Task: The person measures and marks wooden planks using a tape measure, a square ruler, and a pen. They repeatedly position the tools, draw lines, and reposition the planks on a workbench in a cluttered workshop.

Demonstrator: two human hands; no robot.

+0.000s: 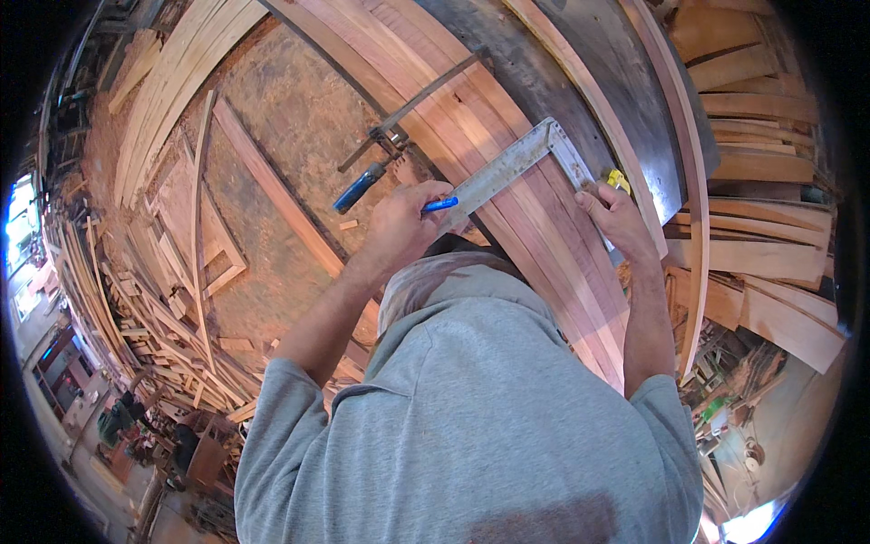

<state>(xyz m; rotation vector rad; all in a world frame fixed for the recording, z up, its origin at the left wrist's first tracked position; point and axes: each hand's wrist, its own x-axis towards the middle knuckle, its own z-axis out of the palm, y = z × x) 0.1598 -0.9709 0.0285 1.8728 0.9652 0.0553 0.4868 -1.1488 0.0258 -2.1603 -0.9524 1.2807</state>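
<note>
My left hand [405, 222] is closed around a blue pen [440, 205], which sticks out to the right beside the end of a metal carpenter's square [512, 168]. The square's long arm lies across several reddish boards [535, 213] set side by side. Its shorter arm runs along their right edge, and my right hand [619, 218] grips it there, thumb on top. Just past those fingers is a small yellow item [619, 180], partly hidden, whose kind I cannot make out. Farther up, a bar clamp [426, 95] with a blue handle [360, 187] spans the boards.
A dark metal surface [589, 54] lies right of the boards, with long curved-looking strips [698, 227] along it. Stacked planks [761, 168] stand at the far right. On the left, sawdust covers the floor [290, 91], with a loose plank [272, 186] and heaped offcuts [163, 349].
</note>
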